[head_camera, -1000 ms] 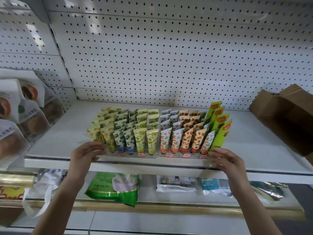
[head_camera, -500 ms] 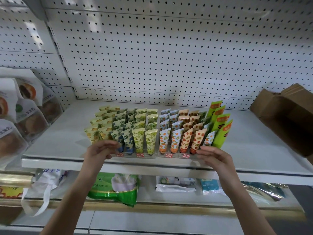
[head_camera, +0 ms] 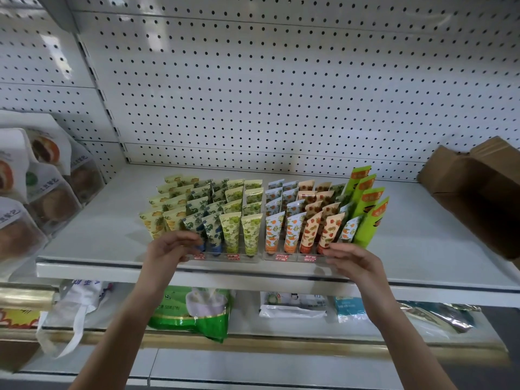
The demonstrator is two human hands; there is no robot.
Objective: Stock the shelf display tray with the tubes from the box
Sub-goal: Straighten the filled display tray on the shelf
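Left hand and right hand each grip a front corner of the display tray, I'm guessing to square it up now tubes fill it.

White metal shelf, backed by pegboard. Carries a clear display tray close to the front edge, near the middle, packed with rows of upright printed tubes, with taller green tubes at the right end. Holds a brown cardboard box at the far right, well apart from the tray.
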